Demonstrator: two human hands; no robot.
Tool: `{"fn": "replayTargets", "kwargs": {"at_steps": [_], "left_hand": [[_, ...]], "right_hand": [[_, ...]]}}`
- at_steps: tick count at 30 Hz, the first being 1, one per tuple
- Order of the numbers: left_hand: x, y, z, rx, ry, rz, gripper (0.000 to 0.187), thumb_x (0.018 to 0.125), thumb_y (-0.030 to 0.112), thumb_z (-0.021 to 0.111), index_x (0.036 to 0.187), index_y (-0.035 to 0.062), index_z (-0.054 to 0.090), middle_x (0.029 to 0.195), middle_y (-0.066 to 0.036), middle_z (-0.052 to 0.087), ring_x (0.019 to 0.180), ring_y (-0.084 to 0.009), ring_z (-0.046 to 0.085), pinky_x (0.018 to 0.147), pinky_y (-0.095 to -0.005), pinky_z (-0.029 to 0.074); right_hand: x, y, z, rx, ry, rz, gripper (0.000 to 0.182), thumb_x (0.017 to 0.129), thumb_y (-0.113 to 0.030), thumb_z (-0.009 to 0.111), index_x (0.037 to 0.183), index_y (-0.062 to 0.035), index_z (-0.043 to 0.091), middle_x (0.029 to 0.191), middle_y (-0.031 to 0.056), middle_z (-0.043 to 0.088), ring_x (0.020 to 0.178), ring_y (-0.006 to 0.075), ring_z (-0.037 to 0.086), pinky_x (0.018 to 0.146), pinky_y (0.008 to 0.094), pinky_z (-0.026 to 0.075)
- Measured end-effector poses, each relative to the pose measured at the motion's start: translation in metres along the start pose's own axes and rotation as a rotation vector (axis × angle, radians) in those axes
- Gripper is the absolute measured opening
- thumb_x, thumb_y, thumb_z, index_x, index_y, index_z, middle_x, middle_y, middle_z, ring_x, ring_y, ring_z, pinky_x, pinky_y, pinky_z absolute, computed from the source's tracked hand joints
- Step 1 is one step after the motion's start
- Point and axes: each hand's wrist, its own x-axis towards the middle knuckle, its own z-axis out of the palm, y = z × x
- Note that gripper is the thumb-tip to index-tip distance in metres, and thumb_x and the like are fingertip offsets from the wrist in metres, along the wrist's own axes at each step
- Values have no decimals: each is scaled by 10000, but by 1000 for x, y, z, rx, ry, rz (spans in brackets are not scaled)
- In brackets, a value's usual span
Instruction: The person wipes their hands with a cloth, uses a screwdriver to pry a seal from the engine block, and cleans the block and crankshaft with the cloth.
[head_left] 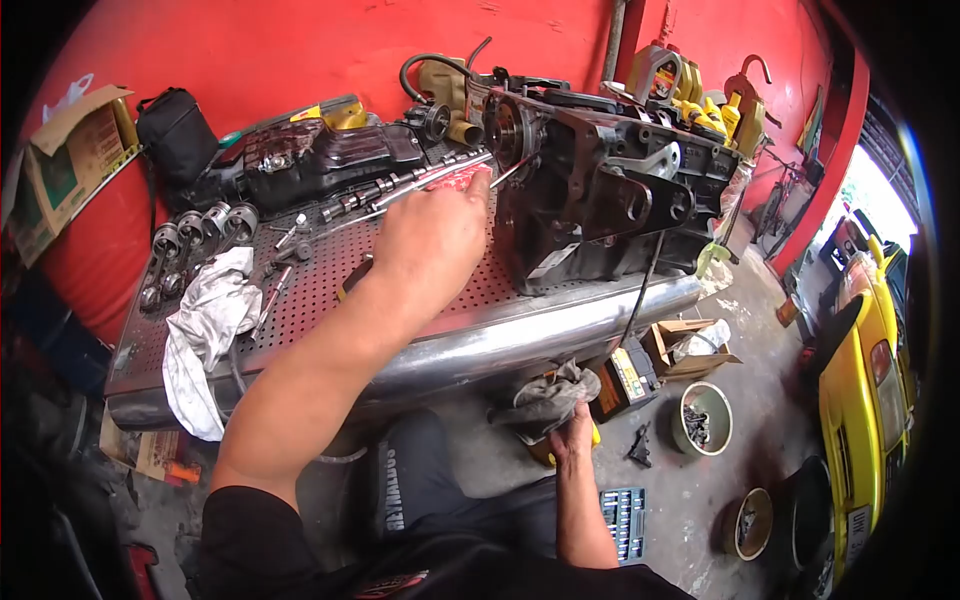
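My left hand (440, 225) is closed above the perforated metal bench top, its back towards me and its fingertips mostly hidden. From its far side a thin rod (508, 175) sticks out towards the round end of a black engine block (610, 180). Something red (465, 179) lies just behind the knuckles. Lower down, in front of the bench, my right hand (572, 432) grips a dirty grey rag (555, 395). Part of the rag hangs over a dark container with yellow showing.
On the bench (330, 290) lie pistons (205, 228), a white cloth (212, 330), camshafts (375, 190) and a black oil pan (330, 160). A battery (628, 375), a cardboard box (690, 348), a bowl of parts (702, 418) and a socket set (624, 520) are on the floor. A yellow car (860, 390) stands right.
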Motion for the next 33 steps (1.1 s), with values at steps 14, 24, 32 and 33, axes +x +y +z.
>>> {"fn": "replayTargets", "kwargs": {"at_steps": [14,24,32,33], "left_hand": [[1,0,29,-539,-45,-100,319,961,64,514,1228,37,685,664,-94,657,598,-188,670,620,-370,542],[42,-21,-37,-338,-275,-25,300,951,133,635,1242,166,700,784,-136,710,625,-180,630,665,-362,528],[41,-19,-42,-325,-229,-40,303,930,135,658,1230,132,699,1034,-196,724,926,-300,710,847,-395,528],[41,-19,-41,-314,-212,-22,303,928,127,654,1227,125,699,1021,-201,722,916,-314,709,843,-400,529]], "right_hand": [[-9,-2,22,135,-105,22,633,982,-622,464,1360,-122,552,1309,88,618,1220,315,562,1086,513,416],[-20,8,15,117,-73,-10,584,1006,-577,464,1357,-117,551,1290,90,629,1208,306,575,1069,496,434],[-26,2,40,114,-139,-21,580,1014,-565,457,1363,-110,543,1296,97,628,1197,311,589,1070,497,436],[-29,-2,41,111,-140,-29,584,1014,-568,454,1367,-111,539,1299,98,627,1199,313,588,1070,499,436]]}}
